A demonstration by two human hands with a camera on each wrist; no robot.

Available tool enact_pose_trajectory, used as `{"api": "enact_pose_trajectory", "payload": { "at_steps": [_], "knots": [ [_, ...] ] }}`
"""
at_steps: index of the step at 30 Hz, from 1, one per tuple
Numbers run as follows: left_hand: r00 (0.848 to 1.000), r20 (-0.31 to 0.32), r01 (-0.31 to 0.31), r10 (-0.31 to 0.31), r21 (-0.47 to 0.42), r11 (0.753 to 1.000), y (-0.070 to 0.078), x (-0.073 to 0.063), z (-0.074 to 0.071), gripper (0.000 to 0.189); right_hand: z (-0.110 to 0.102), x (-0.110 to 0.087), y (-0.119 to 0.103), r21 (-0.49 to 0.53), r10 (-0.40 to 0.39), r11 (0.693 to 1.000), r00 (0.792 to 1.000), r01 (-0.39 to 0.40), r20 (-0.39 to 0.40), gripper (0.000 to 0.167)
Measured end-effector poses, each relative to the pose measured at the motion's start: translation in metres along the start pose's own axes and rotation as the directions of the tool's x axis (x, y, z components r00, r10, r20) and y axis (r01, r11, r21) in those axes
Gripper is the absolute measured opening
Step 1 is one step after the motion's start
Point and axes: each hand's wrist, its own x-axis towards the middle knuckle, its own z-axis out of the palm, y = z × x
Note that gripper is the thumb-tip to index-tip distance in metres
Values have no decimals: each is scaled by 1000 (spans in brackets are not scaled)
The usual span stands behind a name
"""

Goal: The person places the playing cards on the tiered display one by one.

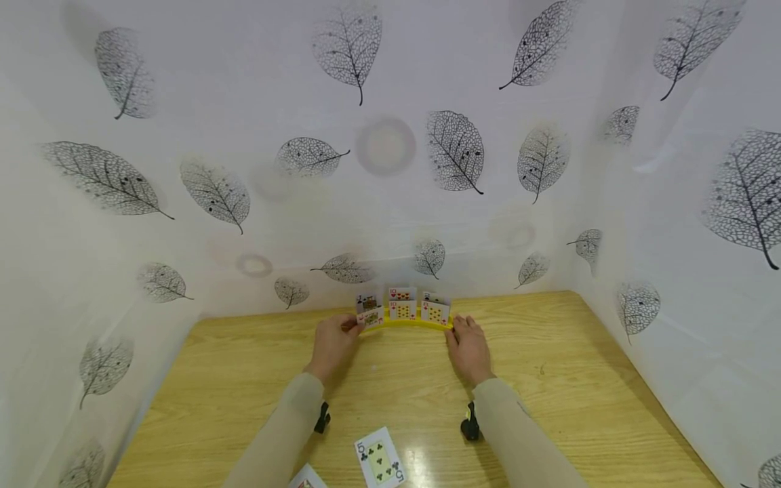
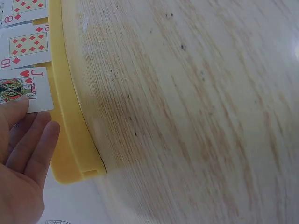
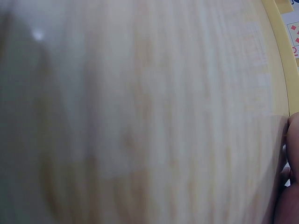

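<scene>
A curved yellow card holder (image 1: 415,322) stands near the table's back edge with playing cards upright in two rows. My left hand (image 1: 332,346) is at its left end, and the thumb and fingers pinch the jack of hearts (image 2: 43,95) in the front row. Beside that card are the ten of diamonds (image 2: 29,45) and the eight of diamonds (image 2: 32,6). Behind them stand a face card (image 1: 368,302), the ten of hearts (image 1: 401,293) and a mostly covered card (image 1: 434,296). My right hand (image 1: 470,349) grips the holder's right end; its fingers are partly out of the right wrist view.
On the wooden table (image 1: 244,379), nearer to me, lies a five of clubs (image 1: 379,457). Left of it, another card (image 1: 307,478) is cut off by the frame's bottom edge. A white leaf-patterned curtain (image 1: 390,224) encloses the table's back and sides.
</scene>
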Motion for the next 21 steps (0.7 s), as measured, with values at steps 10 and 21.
{"api": "enact_pose_trajectory", "payload": {
  "at_steps": [10, 21],
  "knots": [
    [999, -27, -29, 30, 41, 999, -7, 5, 5, 13, 1, 0, 1, 9, 1, 1000, 1000, -1, -7, 54],
    [998, -38, -43, 45, 61, 997, -10, 9, 7, 15, 1, -2, 0, 18, 6, 1000, 1000, -6, -6, 54]
  ]
}}
